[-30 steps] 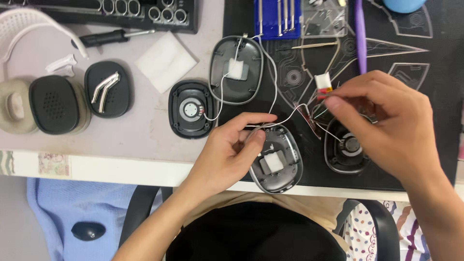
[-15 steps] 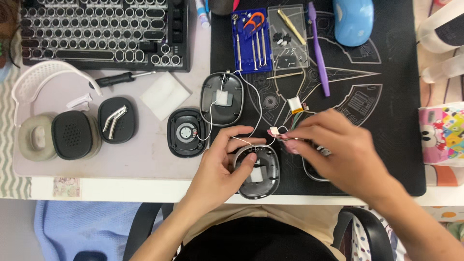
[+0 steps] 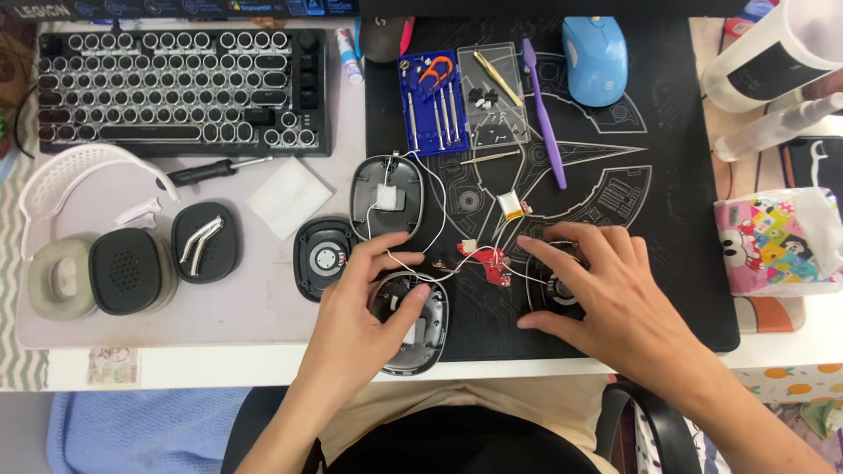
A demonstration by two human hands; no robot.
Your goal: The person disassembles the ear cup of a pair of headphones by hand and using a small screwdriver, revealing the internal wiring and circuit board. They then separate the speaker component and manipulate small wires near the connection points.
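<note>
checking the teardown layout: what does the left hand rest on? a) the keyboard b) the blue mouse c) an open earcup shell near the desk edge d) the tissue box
c: the left hand lies over the open earcup shell by the desk's front edge, while the right hand covers a round speaker part on the black mat.

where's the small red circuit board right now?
In the head view, the red circuit board lies on the black mat at centre, between the left hand and the right hand, just below the small battery cell, with white wires attached.
</note>
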